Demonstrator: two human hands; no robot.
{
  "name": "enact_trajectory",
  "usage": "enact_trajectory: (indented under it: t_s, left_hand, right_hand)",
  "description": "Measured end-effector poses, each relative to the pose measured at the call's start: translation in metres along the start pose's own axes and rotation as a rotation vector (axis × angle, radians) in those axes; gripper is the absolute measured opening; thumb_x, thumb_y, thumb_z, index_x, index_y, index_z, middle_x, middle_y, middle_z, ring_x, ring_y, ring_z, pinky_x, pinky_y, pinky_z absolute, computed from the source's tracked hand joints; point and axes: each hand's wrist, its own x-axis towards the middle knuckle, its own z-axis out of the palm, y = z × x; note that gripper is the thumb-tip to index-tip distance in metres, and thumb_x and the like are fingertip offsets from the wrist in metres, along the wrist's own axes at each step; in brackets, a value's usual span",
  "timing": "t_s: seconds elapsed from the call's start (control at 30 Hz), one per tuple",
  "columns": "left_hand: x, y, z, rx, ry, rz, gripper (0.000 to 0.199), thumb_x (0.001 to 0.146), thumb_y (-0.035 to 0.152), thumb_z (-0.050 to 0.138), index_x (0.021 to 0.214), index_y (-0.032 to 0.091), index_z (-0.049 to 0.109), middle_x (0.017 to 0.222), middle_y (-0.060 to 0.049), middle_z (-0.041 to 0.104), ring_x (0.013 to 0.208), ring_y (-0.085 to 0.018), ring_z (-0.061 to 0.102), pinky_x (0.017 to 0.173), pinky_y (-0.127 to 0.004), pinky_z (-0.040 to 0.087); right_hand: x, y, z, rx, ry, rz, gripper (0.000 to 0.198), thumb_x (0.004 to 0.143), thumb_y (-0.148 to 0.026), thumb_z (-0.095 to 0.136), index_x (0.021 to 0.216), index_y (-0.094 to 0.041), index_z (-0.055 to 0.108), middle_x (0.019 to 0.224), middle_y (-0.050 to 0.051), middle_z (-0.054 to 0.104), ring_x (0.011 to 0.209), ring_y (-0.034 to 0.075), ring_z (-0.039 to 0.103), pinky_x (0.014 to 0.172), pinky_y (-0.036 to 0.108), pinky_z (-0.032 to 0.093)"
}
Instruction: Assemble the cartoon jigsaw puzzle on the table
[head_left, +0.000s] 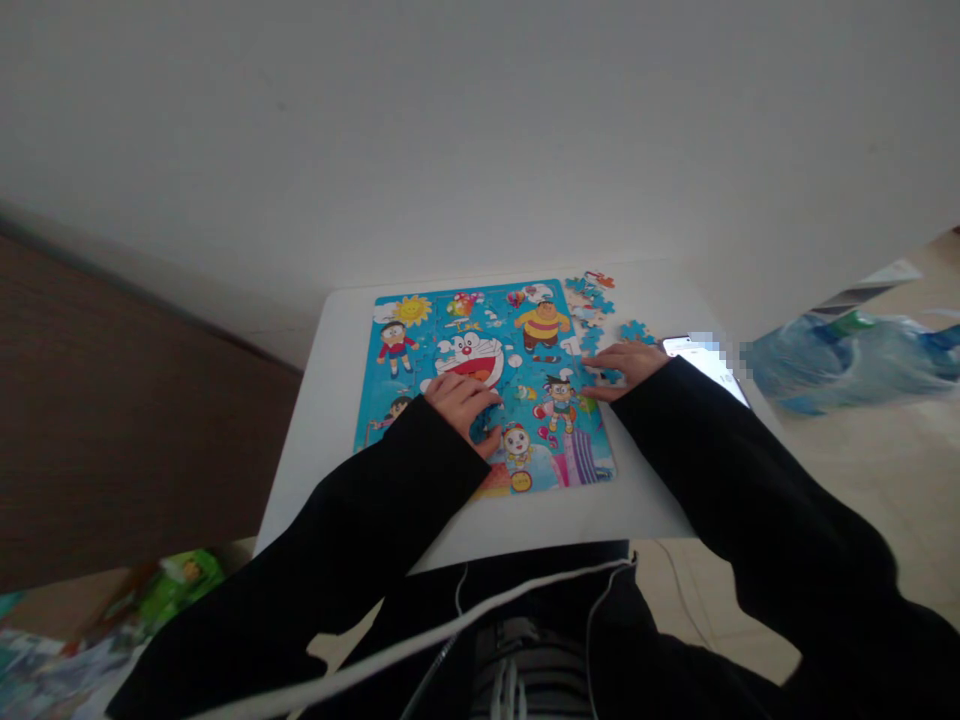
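Observation:
A cartoon jigsaw puzzle (442, 320) in a flat blue tray lies on a small white table. Over its lower middle rests my left hand (463, 405). The fingers lie across the picture with the thumb apart, and a shaded blue patch shows between them; I cannot tell whether that is a loose piece. My right hand (624, 368) is at the puzzle's right edge, fingers and thumb spread around some loose pieces on the tabletop. More loose puzzle pieces (596, 295) lie in a small heap by the upper right corner. A single blue piece (634, 330) sits just above my right hand.
A lit phone (705, 368) lies on the white table (315, 400) beside my right sleeve. The table stands against a pale wall (480, 150). To the right are plastic-wrapped bottles (847, 360) on the floor. A pale cable (480, 610) crosses in front of my body.

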Motion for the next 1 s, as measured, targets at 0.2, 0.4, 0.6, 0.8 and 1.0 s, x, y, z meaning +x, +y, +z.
enact_trajectory:
  t_s: [0.2,0.4,0.6,0.8,1.0]
  left_hand:
    - [-0.001,-0.002,0.003,-0.006,0.010,0.027,0.026,0.066,0.033,0.056,0.087,0.020,0.065,0.085,-0.005,0.064,0.084,-0.022,0.054,0.078,-0.037,0.040]
    - [0.000,-0.005,0.012,-0.027,0.029,0.097,0.034,0.068,0.035,0.056,0.097,0.019,0.063,0.090,-0.007,0.064,0.088,-0.023,0.054,0.078,-0.037,0.041]
    - [0.000,-0.003,0.014,-0.050,0.003,0.202,0.041,0.075,0.037,0.052,0.110,0.017,0.058,0.104,-0.007,0.063,0.098,-0.023,0.052,0.088,-0.039,0.039]
    - [0.000,0.001,0.015,-0.042,-0.043,0.166,0.046,0.076,0.039,0.048,0.116,0.016,0.054,0.115,-0.007,0.058,0.106,-0.025,0.048,0.094,-0.043,0.034]
    - [0.000,-0.001,0.019,-0.015,-0.118,0.145,0.055,0.077,0.043,0.047,0.124,0.015,0.046,0.125,-0.010,0.050,0.114,-0.029,0.042,0.096,-0.047,0.029]
  right_hand:
    - [0.007,-0.007,-0.006,0.271,-0.020,0.102,0.026,0.066,-0.034,0.065,0.088,-0.021,0.067,0.073,0.001,0.067,0.061,0.013,0.062,0.058,0.025,0.049]
    - [0.051,-0.023,-0.020,0.499,-0.146,-0.046,0.019,0.071,-0.023,0.060,0.088,-0.024,0.069,0.072,-0.003,0.069,0.061,0.010,0.062,0.059,0.020,0.049]
    - [0.097,-0.047,-0.014,0.364,-0.392,-0.121,0.024,0.070,-0.015,0.061,0.090,-0.026,0.069,0.074,-0.005,0.069,0.066,0.008,0.062,0.062,0.016,0.047]
    - [0.094,-0.049,-0.008,0.213,-0.301,-0.121,0.022,0.067,-0.023,0.066,0.088,-0.028,0.069,0.071,-0.007,0.069,0.066,0.008,0.062,0.061,0.017,0.045]
    - [0.084,-0.048,-0.003,0.259,-0.200,-0.180,0.023,0.065,-0.026,0.067,0.087,-0.023,0.068,0.081,-0.002,0.069,0.063,0.008,0.062,0.059,0.019,0.046]
